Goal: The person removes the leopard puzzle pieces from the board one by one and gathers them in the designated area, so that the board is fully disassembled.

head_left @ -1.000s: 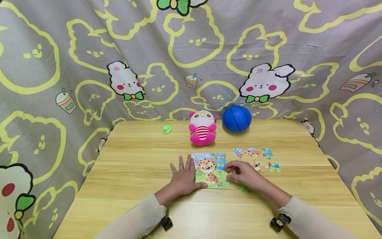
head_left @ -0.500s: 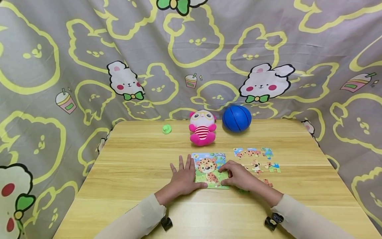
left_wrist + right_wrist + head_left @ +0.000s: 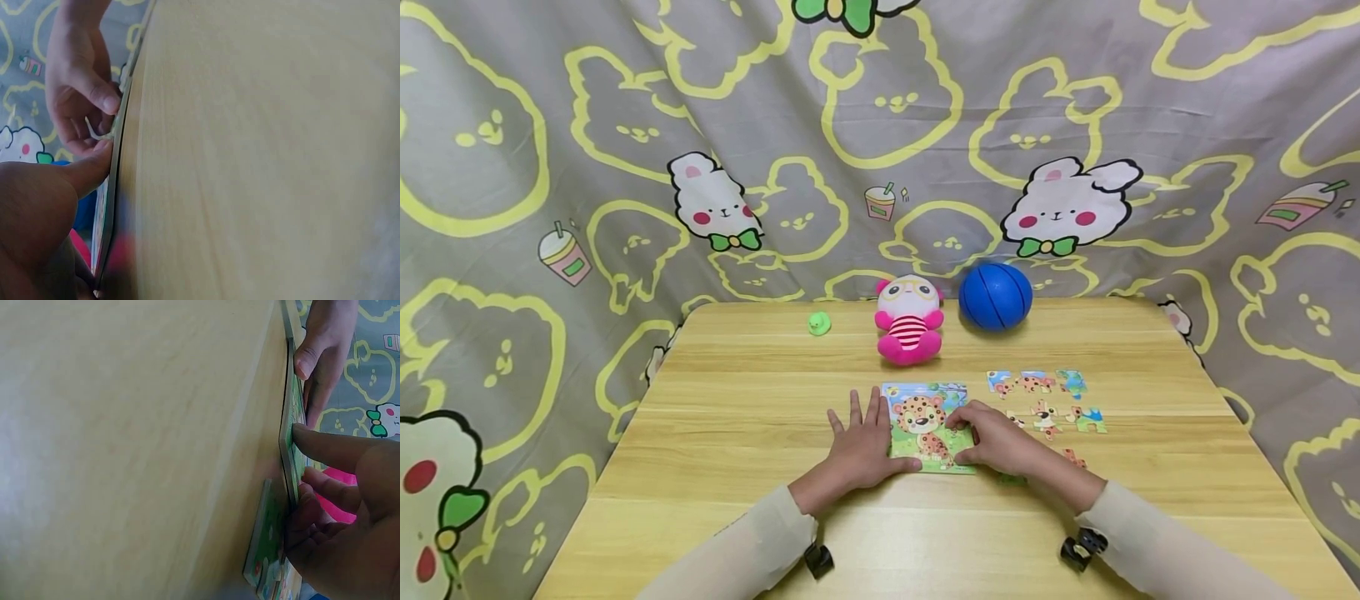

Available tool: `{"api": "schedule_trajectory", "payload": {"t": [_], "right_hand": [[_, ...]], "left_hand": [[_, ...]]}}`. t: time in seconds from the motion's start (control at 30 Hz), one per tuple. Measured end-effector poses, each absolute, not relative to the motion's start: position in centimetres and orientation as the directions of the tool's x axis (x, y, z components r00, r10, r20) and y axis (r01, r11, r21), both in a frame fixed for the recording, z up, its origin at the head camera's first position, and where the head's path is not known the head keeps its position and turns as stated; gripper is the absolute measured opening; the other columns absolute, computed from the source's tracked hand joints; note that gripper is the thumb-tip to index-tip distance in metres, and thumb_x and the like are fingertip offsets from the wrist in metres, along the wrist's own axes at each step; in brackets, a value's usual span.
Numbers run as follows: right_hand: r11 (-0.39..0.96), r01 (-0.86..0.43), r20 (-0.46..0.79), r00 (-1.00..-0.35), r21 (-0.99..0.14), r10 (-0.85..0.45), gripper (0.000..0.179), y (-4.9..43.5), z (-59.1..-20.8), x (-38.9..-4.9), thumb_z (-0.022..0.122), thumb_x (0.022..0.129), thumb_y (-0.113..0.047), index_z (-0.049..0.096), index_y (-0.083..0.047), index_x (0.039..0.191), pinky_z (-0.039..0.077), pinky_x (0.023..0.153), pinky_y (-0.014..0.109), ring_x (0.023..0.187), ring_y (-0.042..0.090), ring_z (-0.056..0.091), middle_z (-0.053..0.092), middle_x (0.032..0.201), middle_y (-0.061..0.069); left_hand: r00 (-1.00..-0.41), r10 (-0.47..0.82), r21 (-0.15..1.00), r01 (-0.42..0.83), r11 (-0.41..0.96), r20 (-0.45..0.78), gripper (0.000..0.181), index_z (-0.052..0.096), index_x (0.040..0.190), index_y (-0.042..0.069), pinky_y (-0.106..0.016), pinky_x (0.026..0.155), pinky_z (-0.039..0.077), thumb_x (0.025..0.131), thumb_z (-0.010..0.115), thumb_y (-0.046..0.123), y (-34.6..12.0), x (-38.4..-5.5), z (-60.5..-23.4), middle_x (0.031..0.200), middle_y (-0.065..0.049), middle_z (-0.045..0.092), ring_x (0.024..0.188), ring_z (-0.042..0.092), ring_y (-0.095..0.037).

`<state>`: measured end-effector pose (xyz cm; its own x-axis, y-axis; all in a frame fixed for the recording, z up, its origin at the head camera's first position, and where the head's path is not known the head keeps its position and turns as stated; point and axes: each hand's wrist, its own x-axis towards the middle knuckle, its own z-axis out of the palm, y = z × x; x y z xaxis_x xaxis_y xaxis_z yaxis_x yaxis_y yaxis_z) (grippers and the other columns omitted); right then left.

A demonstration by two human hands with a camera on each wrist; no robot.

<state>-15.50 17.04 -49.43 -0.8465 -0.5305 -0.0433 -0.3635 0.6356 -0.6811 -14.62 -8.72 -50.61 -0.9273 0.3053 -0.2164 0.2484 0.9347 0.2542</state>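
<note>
A square puzzle board (image 3: pixel 925 389) with a spotted leopard cub picture lies flat in the middle of the table. My left hand (image 3: pixel 861 454) rests along its left side, fingers spread, thumb lying over the lower edge. At the board's lower right, my right hand (image 3: pixel 1003 442) bends its thumb and forefinger about a green puzzle piece (image 3: pixel 962 441), largely hidden by the hand. The right wrist view shows that thumb and forefinger apart at the board's face, close to its edge (image 3: pixel 286 447). In the left wrist view, the left thumb (image 3: pixel 94 165) reaches the edge too.
Several loose puzzle pieces (image 3: pixel 1087 419) lie in rough rows right of the board; one green piece (image 3: pixel 262 534) sits beside the right hand. Along the back stand a green duck (image 3: pixel 819 323), a pink plush panda (image 3: pixel 910 321) and a blue ball (image 3: pixel 996 297), before a patterned curtain (image 3: pixel 790 100).
My right hand has moved left from the board's right edge onto its lower right part, uncovering an orange loose piece. It barely shifts in the last half second. My left hand stays put.
</note>
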Motion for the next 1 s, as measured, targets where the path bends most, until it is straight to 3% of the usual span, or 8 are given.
{"api": "schedule_trajectory", "payload": {"t": [0.1, 0.37, 0.6, 1.0], "right_hand": [[0.619, -0.361, -0.04, -0.843, -0.697, -0.537, 0.043, 17.0, -49.3, -15.6, 0.09, 0.081, -0.015, 0.064, -0.013, 0.115, 0.05, 0.091, 0.038, 0.104, 0.018, 0.057, 0.06, 0.11, -0.001], [0.556, -0.299, -0.071, -0.834, -0.776, -0.548, 0.039, 17.0, -49.2, -15.6, 0.083, 0.087, -0.008, 0.06, -0.013, 0.118, 0.048, 0.071, 0.028, 0.082, 0.015, 0.056, 0.063, 0.098, 0.0], [0.537, -0.25, -0.083, -0.85, -0.805, -0.52, 0.03, 17.0, -49.5, -15.8, 0.076, 0.093, -0.008, 0.062, -0.013, 0.118, 0.047, 0.064, 0.026, 0.071, 0.012, 0.055, 0.064, 0.085, -0.003], [0.419, -0.089, -0.126, -0.88, -0.904, -0.459, 0.028, 19.2, -48.6, -15.5, 0.071, 0.096, -0.002, 0.059, -0.004, 0.12, 0.048, 0.057, 0.027, 0.068, 0.02, 0.055, 0.064, 0.087, 0.012]], "left_hand": [[-0.927, 0.305, 0.254, 0.249, 0.935, -0.216, 0.127, 0.016, 0.163, -0.002, -0.082, 0.111, 0.001, 0.081, 0.06, 0.084, -8.7, -14.6, -50.5, 0.172, -0.018, 0.003, 0.154, -0.004, -0.051], [-0.926, 0.307, 0.249, 0.251, 0.935, -0.22, 0.127, 0.016, 0.163, -0.003, -0.082, 0.111, 0.002, 0.081, 0.059, 0.084, -8.8, -14.6, -50.5, 0.172, -0.017, 0.003, 0.154, -0.004, -0.051], [-0.926, 0.305, 0.252, 0.248, 0.936, -0.223, 0.126, 0.016, 0.163, -0.002, -0.082, 0.111, 0.002, 0.082, 0.06, 0.083, -8.6, -14.7, -50.4, 0.172, -0.018, 0.004, 0.154, -0.004, -0.051], [-0.928, 0.304, 0.264, 0.244, 0.933, -0.218, 0.126, 0.017, 0.163, -0.002, -0.082, 0.111, 0.0, 0.081, 0.062, 0.082, -8.7, -14.5, -50.2, 0.172, -0.017, 0.004, 0.154, -0.004, -0.051]]}}
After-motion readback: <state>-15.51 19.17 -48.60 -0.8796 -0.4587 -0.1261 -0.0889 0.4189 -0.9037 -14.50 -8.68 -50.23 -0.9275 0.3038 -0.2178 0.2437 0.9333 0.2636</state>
